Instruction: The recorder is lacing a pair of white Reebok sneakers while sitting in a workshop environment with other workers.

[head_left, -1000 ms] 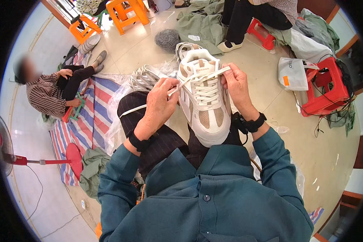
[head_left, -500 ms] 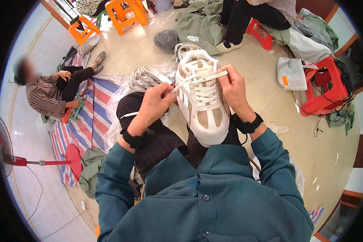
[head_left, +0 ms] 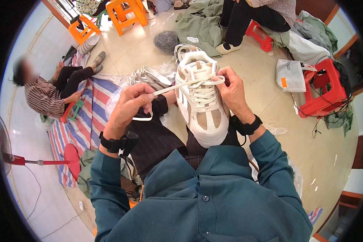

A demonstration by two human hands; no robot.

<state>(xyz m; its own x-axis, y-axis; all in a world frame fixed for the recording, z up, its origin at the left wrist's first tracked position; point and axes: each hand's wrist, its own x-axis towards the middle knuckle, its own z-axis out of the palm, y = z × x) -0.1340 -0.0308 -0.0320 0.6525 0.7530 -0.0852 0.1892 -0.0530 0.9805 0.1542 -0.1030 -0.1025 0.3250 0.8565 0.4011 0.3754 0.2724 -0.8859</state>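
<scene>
white lace (head_left: 177,86) pinched by both hands on sneaker (head_left: 201,105).

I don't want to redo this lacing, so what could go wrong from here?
1. The left hand pulls the lace sideways; it might slip back out of the eyelet.
2. The shoe only rests on the lap, steadied by the right hand; a hard tug could tip it.

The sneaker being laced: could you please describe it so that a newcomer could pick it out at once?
Start at the person's teal shirt at the bottom and go up to the dark trousered lap. The sneaker rests there, between the left hand and right hand. Unlike the loose shoes on the floor, it is white with beige mesh panels and held.
</scene>
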